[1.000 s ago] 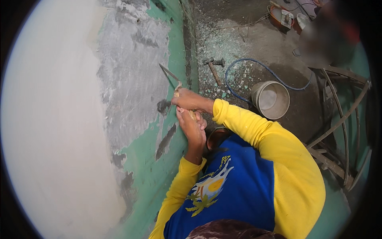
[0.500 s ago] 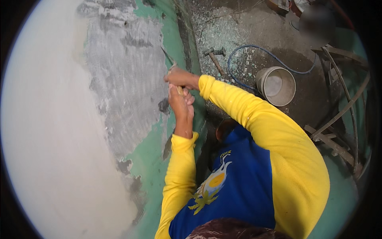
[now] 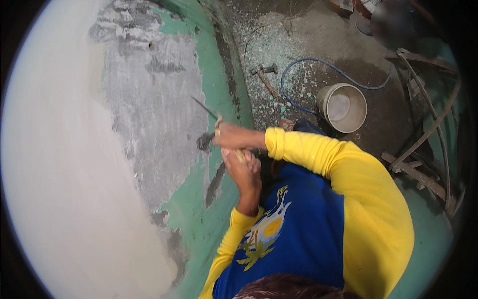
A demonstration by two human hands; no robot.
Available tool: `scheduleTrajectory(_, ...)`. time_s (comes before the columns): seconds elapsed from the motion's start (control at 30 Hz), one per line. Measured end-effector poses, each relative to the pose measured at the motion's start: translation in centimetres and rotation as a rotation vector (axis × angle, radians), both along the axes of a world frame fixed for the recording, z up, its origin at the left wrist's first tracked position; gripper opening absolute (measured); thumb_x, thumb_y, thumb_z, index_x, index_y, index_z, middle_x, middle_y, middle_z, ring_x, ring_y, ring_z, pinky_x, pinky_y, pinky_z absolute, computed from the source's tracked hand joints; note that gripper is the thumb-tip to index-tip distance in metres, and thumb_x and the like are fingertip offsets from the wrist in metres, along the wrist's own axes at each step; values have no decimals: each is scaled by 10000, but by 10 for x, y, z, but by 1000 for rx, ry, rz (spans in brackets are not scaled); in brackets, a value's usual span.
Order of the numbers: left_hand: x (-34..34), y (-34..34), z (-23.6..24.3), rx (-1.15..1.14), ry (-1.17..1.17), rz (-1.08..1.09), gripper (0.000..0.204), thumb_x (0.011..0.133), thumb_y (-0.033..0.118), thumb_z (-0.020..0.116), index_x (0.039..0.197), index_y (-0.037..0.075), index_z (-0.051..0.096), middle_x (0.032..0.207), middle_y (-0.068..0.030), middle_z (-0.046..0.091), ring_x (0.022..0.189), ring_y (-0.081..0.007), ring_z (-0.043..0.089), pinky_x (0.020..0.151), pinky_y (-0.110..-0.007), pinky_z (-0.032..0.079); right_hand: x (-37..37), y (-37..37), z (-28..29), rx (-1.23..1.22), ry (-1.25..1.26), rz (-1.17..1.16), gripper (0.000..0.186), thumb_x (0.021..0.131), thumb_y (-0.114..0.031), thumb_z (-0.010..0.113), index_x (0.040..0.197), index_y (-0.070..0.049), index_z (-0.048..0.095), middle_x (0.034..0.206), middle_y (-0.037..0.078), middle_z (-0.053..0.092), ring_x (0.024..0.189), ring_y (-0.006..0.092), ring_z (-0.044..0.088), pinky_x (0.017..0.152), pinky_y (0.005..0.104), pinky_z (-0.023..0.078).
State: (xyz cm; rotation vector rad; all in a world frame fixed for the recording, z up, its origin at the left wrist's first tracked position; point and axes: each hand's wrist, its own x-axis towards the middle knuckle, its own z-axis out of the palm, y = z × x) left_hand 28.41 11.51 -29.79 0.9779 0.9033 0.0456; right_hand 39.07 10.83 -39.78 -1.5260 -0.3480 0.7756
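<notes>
Both of my hands are closed round one scraper with a wooden handle and a thin metal blade (image 3: 203, 105). My right hand (image 3: 230, 135) grips it nearer the blade. Just below, my left hand (image 3: 243, 172) wraps the end of the handle, and a bit of pale wood shows between its fingers. The blade points up and left over a wall (image 3: 154, 104) with a grey bared patch, flaking green paint (image 3: 184, 204) and a broad white area. Whether the blade touches the surface I cannot tell.
On the floor to the right lie a hammer (image 3: 267, 82), a blue hose (image 3: 318, 59) and scattered paint flakes (image 3: 274, 47). A pale bucket (image 3: 343, 107) stands beyond my right forearm. Wooden pieces (image 3: 428, 129) lean together at the far right.
Both hands have drawn down toward me and slightly right, still holding the scraper. Its blade now tilts further left, lower on the wall.
</notes>
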Motion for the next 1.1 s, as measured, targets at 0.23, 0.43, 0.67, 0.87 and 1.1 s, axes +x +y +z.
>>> scheduleTrajectory(0.23,66,68,-53,-144,13,-108,348,1086,452,469,1111,118,564,742,-5,532,512,-82,415,420,-231,330,64,10,10,42,550,-100,345,832,-212,655,971,100,609,832,146,632,753,228,620,659,411,515)
scheduleTrajectory(0.43,-32,5,33,54,93,-65,412,1099,425,423,1283,70,520,775,-49,565,529,-99,467,460,-241,396,-46,8,21,-108,23,-64,471,834,-269,695,1092,111,587,914,213,671,868,309,673,795,403,543)
scheduleTrajectory(0.67,-54,64,-26,361,216,-311,538,1099,342,469,1520,15,393,1089,-100,671,913,-169,668,810,-304,548,44,10,-34,419,816,-485,235,892,-160,619,1066,-41,516,839,117,587,707,234,647,606,398,574)
scheduleTrajectory(0.87,-170,66,-77,223,314,-282,532,1077,373,522,1463,10,474,1054,-93,685,864,-167,684,769,-297,559,24,21,3,595,939,-282,198,922,-154,573,1036,-46,451,758,80,529,605,215,572,551,405,543)
scheduleTrajectory(1.1,-359,69,-174,210,501,-143,564,1029,456,574,1427,63,502,1056,-95,690,810,-187,686,728,-325,551,-45,20,-2,321,800,-239,206,947,-150,588,1072,-45,462,733,66,528,594,198,559,532,382,533)
